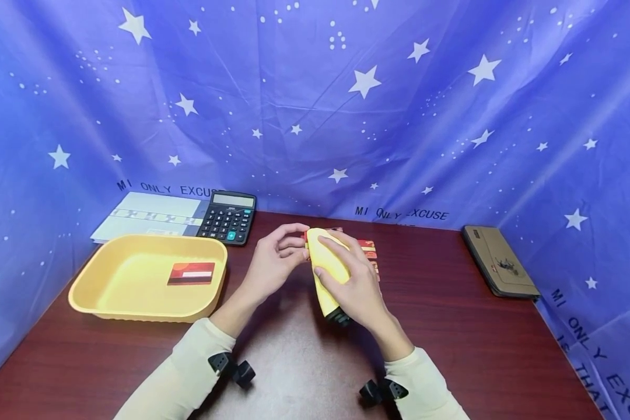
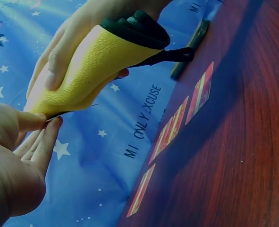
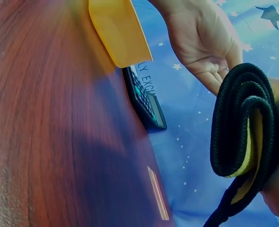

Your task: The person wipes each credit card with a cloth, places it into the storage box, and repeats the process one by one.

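My right hand (image 1: 354, 280) grips a folded, soft yellow item (image 1: 325, 256) with a thick black edging and a black strap (image 2: 170, 56), raised above the table. In the right wrist view its black-bound end (image 3: 238, 123) shows several folded layers. My left hand (image 1: 275, 256) is at its far end, thumb and fingertips pinching a thin card (image 2: 54, 117), seen almost edge-on; a bit of red shows there in the head view. Beyond the yellow item, several red-and-gold cards (image 1: 367, 248) lie on the table, partly hidden by it and my right hand.
At the left stands a yellow plastic basin (image 1: 121, 280) with a red card (image 1: 191, 274) in it. Behind are a black calculator (image 1: 228, 219) and a white notebook (image 1: 152, 211). A brown zipped wallet (image 1: 499, 262) lies at the right. Star-printed blue cloth (image 1: 315, 105) surrounds the table (image 1: 451, 326).
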{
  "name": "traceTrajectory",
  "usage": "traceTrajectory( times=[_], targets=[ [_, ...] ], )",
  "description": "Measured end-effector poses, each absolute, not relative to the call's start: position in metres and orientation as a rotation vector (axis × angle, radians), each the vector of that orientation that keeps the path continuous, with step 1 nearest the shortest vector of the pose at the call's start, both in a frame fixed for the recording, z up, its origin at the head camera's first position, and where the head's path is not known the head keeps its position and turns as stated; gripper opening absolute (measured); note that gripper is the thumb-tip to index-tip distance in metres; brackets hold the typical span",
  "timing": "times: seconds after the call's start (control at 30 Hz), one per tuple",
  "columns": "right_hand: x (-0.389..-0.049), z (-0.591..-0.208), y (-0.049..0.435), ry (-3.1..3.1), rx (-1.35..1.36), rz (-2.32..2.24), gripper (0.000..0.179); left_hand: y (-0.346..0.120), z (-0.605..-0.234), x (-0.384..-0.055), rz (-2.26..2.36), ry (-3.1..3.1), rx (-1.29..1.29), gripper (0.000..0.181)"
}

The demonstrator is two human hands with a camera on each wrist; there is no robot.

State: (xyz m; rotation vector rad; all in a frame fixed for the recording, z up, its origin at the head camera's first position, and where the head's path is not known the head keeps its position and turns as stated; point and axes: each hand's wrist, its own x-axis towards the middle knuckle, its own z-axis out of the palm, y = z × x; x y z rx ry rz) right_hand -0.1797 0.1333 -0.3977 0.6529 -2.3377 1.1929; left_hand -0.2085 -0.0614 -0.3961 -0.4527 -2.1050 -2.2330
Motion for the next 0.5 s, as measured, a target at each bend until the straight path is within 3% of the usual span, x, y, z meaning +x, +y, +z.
traceTrajectory(
  times=[0.5],
  targets=[
    [-0.184,-0.393,0.148,-2.318,0.567,1.160,0.060,-0.065,-0.390,-0.208,-2.217,-2.110,-0.516,0.044]
  ],
)
